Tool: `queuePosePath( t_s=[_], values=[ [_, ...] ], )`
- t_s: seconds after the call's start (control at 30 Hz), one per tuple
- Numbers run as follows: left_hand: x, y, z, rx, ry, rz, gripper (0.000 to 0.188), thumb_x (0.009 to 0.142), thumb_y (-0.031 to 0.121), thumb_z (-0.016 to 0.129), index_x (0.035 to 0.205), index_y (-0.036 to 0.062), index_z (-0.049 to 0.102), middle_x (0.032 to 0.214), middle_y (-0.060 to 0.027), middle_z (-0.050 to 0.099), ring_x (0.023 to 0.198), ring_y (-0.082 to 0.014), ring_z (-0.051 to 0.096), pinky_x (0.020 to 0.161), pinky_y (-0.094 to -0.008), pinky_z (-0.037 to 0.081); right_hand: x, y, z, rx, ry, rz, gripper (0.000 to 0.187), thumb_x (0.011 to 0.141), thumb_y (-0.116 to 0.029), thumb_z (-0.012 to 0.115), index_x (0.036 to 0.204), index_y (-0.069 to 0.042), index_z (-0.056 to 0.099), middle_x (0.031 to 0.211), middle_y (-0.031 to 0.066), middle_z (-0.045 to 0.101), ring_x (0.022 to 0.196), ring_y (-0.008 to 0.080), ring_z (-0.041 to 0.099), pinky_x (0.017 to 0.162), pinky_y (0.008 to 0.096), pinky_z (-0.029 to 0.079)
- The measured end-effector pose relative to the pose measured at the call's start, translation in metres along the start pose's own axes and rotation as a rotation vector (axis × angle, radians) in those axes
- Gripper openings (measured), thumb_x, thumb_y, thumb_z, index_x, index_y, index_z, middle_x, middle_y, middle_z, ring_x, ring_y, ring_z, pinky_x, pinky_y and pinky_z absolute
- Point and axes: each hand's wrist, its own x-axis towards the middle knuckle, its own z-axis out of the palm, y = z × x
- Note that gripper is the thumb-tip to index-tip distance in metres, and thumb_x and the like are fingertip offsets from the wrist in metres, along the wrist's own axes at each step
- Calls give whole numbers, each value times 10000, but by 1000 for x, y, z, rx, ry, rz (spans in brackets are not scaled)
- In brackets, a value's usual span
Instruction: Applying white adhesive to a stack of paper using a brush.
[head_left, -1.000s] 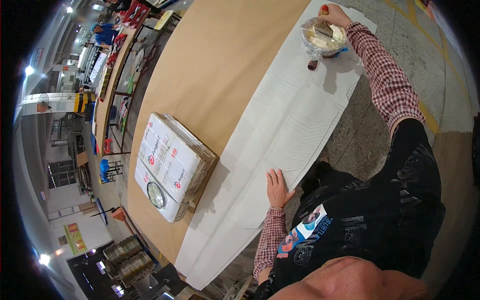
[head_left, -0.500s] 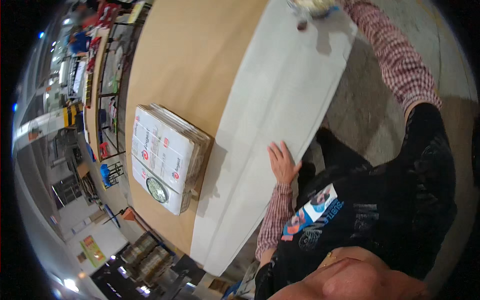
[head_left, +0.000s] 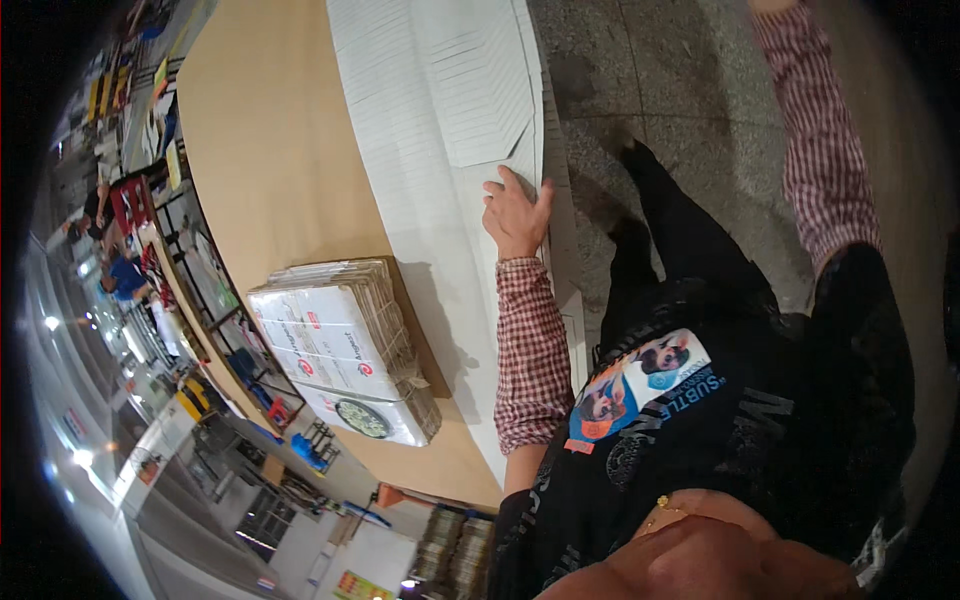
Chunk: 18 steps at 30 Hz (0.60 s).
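Observation:
My left hand (head_left: 515, 215) rests palm down near the right edge of a long white sheet (head_left: 400, 150), its fingers apart and holding nothing. Just beyond the fingertips, a layered or creased white area (head_left: 480, 90) shows many fine parallel lines and a slanted dark edge. My right arm (head_left: 825, 150), in a checked sleeve, reaches to the top right. Only the wrist shows there; the hand is cut off by the frame. Left of my left forearm (head_left: 535, 350) sits a strapped bundle of flat printed white cartons (head_left: 340, 340).
The bundle and the sheet lie on a tan tabletop (head_left: 280, 150). Concrete floor (head_left: 670, 100) runs along the table's right side, by my legs. A long rack (head_left: 200, 290) with goods and people stands farther left. Stacked bundles (head_left: 455, 555) show at the bottom.
The view has swung round. My left hand has shifted forward along the white sheet's edge. The right hand and the shiny clear item beside it have left the frame; lined white layers now show.

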Motion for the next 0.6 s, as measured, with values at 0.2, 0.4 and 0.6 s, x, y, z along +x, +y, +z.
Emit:
queuePosePath(
  t_s=[0.2,0.4,0.6],
  values=[
    [10,27,-5,38,4,171,813,820,522,564,1338,-73,367,1209,-380,479,1030,-450,558,853,-453,462,-130,-8,-143,-370,249,-102,234,907,-247,553,842,-27,597,821,111,627,713,207,604,629,329,483],
    [1,11,6,95,75,139,763,844,478,564,1354,-50,356,1218,-369,482,1031,-454,555,853,-453,455,-193,55,-213,-329,85,229,306,942,-329,518,917,-41,615,920,88,635,758,160,606,670,289,518],
    [8,14,-9,-24,-22,110,747,831,444,601,1341,-56,385,1223,-362,487,1068,-436,555,852,-428,461,-158,89,-225,-1079,-171,41,291,950,-274,525,819,-41,639,734,31,599,648,131,594,579,278,492]
  ],
)
